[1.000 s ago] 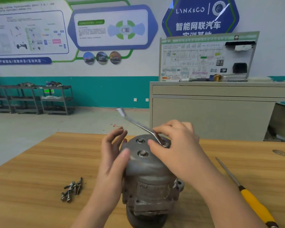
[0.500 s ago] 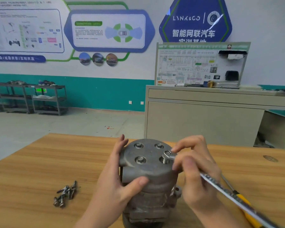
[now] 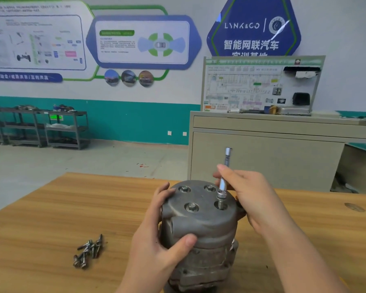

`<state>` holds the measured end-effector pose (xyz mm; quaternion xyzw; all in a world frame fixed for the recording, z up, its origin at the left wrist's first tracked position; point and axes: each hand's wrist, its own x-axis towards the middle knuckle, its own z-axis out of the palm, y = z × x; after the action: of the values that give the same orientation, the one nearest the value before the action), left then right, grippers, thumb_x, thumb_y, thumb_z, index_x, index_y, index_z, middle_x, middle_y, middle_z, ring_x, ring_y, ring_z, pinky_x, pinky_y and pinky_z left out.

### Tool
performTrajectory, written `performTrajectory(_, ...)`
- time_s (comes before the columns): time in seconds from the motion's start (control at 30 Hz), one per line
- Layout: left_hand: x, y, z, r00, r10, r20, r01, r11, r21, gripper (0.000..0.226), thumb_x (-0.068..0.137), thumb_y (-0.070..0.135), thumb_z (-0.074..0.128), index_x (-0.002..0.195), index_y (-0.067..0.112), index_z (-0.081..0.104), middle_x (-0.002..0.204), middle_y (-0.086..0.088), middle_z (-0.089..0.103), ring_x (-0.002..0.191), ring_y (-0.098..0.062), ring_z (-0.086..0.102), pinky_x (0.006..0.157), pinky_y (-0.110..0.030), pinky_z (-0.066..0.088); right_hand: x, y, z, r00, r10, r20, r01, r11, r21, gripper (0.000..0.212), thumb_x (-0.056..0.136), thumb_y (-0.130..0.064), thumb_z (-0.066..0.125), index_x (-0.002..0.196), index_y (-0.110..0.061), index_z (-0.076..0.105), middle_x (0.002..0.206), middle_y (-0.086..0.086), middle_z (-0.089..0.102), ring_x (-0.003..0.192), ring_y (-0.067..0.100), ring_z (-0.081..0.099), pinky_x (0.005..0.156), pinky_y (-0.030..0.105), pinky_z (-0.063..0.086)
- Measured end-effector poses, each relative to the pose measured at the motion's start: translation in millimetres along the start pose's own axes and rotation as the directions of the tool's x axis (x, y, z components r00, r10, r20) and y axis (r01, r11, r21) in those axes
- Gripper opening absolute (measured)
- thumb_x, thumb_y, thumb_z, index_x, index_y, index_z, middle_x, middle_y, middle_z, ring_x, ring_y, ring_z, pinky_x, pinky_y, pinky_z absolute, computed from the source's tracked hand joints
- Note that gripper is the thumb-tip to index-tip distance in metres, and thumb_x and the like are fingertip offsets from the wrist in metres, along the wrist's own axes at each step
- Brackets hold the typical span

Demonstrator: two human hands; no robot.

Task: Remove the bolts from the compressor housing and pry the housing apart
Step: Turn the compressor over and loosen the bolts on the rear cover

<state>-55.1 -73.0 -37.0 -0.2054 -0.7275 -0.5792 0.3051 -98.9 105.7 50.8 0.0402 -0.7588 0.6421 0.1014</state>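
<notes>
**Backing out the near-right bolt by wrench**

Comparing with half a second ago, I see the wrench (image 3: 224, 176) has swung from lying low across my right forearm to standing almost upright, its ring end on the bolt (image 3: 220, 203) just below my fingertips. That bolt now stands proud of its hole, shank showing — so it is nearly free, I judge. My right hand (image 3: 247, 193) pinches the wrench shaft between thumb and fingers, a narrow hold. My left hand (image 3: 156, 235) wraps the compressor housing (image 3: 201, 225), thumb pressed on its near face, fingers curled round the far left rim, steadying it upright on the wooden table (image 3: 51, 218).

Three other bolts (image 3: 191, 207) remain seated in the cap to the left of my right grip, so prying is some way off. Loose removed bolts (image 3: 88, 251) lie in a heap well to the left of my left hand.

Hard to tell — whether the ring end truly grips the bolt head or merely rests on it. The housing's base is cut off at the frame's lower edge, and my right palm hides the housing's right flank.
</notes>
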Motion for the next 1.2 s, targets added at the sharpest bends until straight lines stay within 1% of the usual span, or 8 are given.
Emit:
performTrajectory(0.07, 0.0, -0.5, 0.7, 1.0, 0.009, -0.009, -0.009, 1.0, -0.007, 0.077, 0.063, 0.082, 0.065, 0.131, 0.051, 0.046, 0.153, 0.021, 0.038, 0.132, -0.005, 0.05, 0.1, -0.049, 0.05, -3.8, -4.2, -0.1, 0.996, -0.084, 0.04, 0.089, 0.985, -0.148, 0.044, 0.088, -0.05, 0.061, 0.089, -0.008, 0.071, 0.078, 0.024, 0.064, 0.059, 0.018, 0.054, 0.053, 0.027, 0.042)
performTrajectory(0.3, 1.5, -2.6, 2.5, 0.999, 0.028, -0.034, -0.028, 1.0, -0.013, 0.072, 0.066, 0.069, 0.07, 0.131, 0.049, 0.048, 0.15, 0.016, 0.044, 0.132, -0.007, 0.05, 0.1, -0.047, 0.05, -22.6, -17.9, 4.3, 0.901, -0.383, 0.203, 0.433, 0.785, -0.444, 0.01, 0.085, -0.039, 0.066, 0.076, -0.042, 0.067, 0.094, -0.023, 0.061, 0.108, 0.003, 0.046, 0.092, 0.015, 0.034)
performTrajectory(0.4, 1.5, 3.4, -1.6, 0.998, -0.054, 0.021, 0.055, 0.997, -0.057, 0.075, 0.064, 0.061, 0.072, 0.134, 0.047, 0.049, 0.141, 0.014, 0.054, 0.127, -0.012, 0.056, 0.1, -0.05, 0.05, -31.3, -22.7, 3.8, 0.894, -0.35, 0.281, 0.447, 0.75, -0.488, 0.009, 0.083, -0.041, 0.068, 0.076, -0.044, 0.063, 0.091, -0.02, 0.053, 0.099, -0.005, 0.039, 0.079, 0.003, 0.026)
performTrajectory(0.5, 7.6, 18.4, -12.4, 0.992, -0.104, 0.069, 0.1, 0.993, 0.058, 0.081, 0.064, 0.087, 0.057, 0.132, 0.043, 0.051, 0.144, 0.034, 0.042, 0.136, 0.006, 0.039, 0.11, -0.033, 0.039, -40.4, -29.1, -0.1, 0.897, -0.332, 0.292, 0.437, 0.763, -0.477, 0.007, 0.082, -0.041, 0.07, 0.076, -0.042, 0.068, 0.086, -0.018, 0.048, 0.082, -0.006, 0.044, 0.066, 0.008, 0.032)
performTrajectory(0.7, 48.0, 69.3, -11.5, 0.895, -0.048, 0.444, -0.195, 0.852, 0.485, 0.04, 0.077, 0.068, 0.042, 0.114, 0.064, 0.057, 0.109, 0.066, 0.035, 0.119, 0.036, 0.023, 0.112, -0.017, 0.02, -58.0, -40.1, -5.7, 0.899, -0.348, 0.267, 0.433, 0.605, -0.669, 0.011, 0.088, -0.034, 0.065, 0.092, -0.041, 0.071, 0.081, -0.014, 0.049, 0.076, 0.0, 0.048, 0.06, 0.013, 0.033)
performTrajectory(0.93, 73.9, 97.3, -2.8, 0.755, -0.241, 0.61, -0.098, 0.879, 0.468, 0.016, 0.089, 0.037, 0.062, 0.101, 0.035, 0.072, 0.088, 0.007, 0.073, 0.083, -0.012, 0.067, 0.08, -0.04, 0.056, -70.8, -44.8, -17.3, 0.922, -0.332, 0.202, 0.371, 0.603, -0.706, 0.019, 0.082, -0.022, 0.066, 0.088, -0.041, 0.067, 0.077, -0.02, 0.063, 0.074, -0.002, 0.059, 0.068, 0.021, 0.052)
performTrajectory(1.07, 76.0, 94.8, 8.8, 0.812, -0.259, 0.522, -0.037, 0.872, 0.489, 0.022, 0.087, 0.04, 0.063, 0.106, 0.035, 0.074, 0.086, 0.014, 0.073, 0.076, 0.003, 0.063, 0.066, -0.015, 0.051, -72.5, -49.8, -28.6, 0.92, -0.336, 0.2, 0.38, 0.652, -0.656, 0.002, 0.084, -0.036, 0.07, 0.083, -0.036, 0.068, 0.087, -0.014, 0.07, 0.078, 0.002, 0.063, 0.072, 0.024, 0.051)
performTrajectory(1.2, 77.3, 87.7, 20.8, 0.895, -0.248, 0.371, 0.003, 0.836, 0.549, 0.015, 0.084, 0.043, 0.069, 0.089, 0.03, 0.074, 0.081, 0.011, 0.07, 0.071, 0.002, 0.057, 0.059, -0.016, 0.038, -67.2, -51.2, -33.8, 0.894, -0.375, 0.245, 0.443, 0.658, -0.608, 0.018, 0.09, -0.02, 0.062, 0.078, -0.033, 0.062, 0.081, -0.009, 0.072, 0.079, 0.003, 0.063, 0.071, 0.018, 0.046)
